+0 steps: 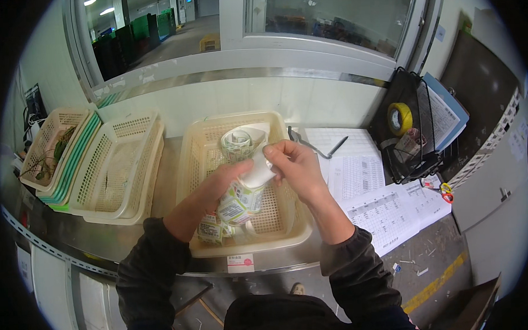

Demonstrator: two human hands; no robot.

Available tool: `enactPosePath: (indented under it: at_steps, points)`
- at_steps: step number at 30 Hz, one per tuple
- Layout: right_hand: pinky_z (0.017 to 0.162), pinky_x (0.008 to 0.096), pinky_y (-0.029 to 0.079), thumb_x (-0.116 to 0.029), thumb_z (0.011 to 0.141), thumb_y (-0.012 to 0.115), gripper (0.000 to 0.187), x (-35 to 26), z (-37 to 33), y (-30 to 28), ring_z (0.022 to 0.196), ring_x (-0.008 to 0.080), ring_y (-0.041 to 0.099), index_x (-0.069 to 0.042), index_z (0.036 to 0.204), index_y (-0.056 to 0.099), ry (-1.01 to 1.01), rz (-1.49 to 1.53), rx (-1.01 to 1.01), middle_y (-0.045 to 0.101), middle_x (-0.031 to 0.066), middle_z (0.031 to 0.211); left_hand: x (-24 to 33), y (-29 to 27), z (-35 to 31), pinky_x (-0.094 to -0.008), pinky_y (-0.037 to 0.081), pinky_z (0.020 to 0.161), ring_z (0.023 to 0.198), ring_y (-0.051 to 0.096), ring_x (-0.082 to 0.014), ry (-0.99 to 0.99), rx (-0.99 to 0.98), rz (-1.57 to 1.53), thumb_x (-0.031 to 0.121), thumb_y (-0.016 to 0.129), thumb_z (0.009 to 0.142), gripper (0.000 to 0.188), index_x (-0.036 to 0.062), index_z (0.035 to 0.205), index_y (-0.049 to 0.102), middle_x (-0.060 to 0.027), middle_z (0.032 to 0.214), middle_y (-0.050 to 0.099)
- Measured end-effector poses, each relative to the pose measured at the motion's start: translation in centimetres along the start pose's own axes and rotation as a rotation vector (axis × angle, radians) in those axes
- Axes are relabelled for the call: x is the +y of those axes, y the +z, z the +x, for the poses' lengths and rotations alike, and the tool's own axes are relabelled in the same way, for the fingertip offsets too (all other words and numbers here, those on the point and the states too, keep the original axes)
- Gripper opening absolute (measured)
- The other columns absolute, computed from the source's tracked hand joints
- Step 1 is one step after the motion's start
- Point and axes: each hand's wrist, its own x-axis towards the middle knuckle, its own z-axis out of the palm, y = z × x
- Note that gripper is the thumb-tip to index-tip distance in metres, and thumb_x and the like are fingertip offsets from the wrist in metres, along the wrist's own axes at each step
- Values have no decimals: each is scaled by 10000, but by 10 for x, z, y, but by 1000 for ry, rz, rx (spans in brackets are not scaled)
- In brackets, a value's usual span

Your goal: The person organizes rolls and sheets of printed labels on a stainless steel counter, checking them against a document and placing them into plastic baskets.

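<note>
Over a cream plastic basket (302, 236), my left hand (221, 182) and my right hand (299, 165) hold a white strip with green-and-white printing, which looks like a label strip (243, 204). My left fingers are closed round its left side. With thumb and forefinger, my right hand pinches its upper right edge, where the plain white back shows. Behind my hands, a loosely coiled roll of similar printed strip (238, 144) lies in the basket. A crumpled printed piece (210, 229) lies below my left hand; whether it joins the held strip, I cannot tell.
Stacked cream baskets (115, 164) stand on the left, beside green and cream ones (54, 152) holding leafy stems. On the right are printed sheets (388, 213), a pen (338, 146), scissors (446, 192) and a black wire rack (412, 165) with yellow tape (399, 118). A window wall rises behind.
</note>
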Motion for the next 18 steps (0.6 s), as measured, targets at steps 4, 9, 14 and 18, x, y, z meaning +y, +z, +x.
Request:
enactPosePath:
  at_steps: [4, 9, 14, 18]
  points:
    - [497, 214, 432, -236, 928, 638, 232, 0, -4, 2, 529, 70, 516, -4, 927, 631, -20, 33, -68, 570, 12, 654, 12, 6, -7, -269, 515, 624, 724, 636, -169, -7, -109, -97, 359, 398, 997, 406, 5, 1089, 574, -98, 886, 651]
    - [512, 221, 434, -227, 935, 633, 214, -7, -12, 7, 545, 67, 523, -14, 961, 638, -53, 20, -118, 576, 4, 658, 11, -2, -10, -297, 513, 524, 615, 629, -188, 23, -315, -223, 277, 370, 1013, 386, 46, 1309, 462, -112, 803, 634]
    - [495, 216, 419, -226, 937, 630, 212, -9, -16, 18, 539, 61, 517, -14, 947, 634, -96, 49, -152, 582, 5, 665, 9, -8, -16, -312, 461, 423, 501, 574, -205, 65, -334, -103, 319, 333, 1018, 468, 97, 1431, 335, -147, 736, 606]
    - [481, 214, 413, -223, 944, 620, 226, -11, -17, 24, 535, 57, 513, 2, 930, 623, -93, 47, -119, 585, 9, 668, 6, -8, -12, -294, 430, 392, 451, 536, -198, 98, -436, -113, 403, 275, 1026, 506, 19, 1317, 430, -149, 677, 590]
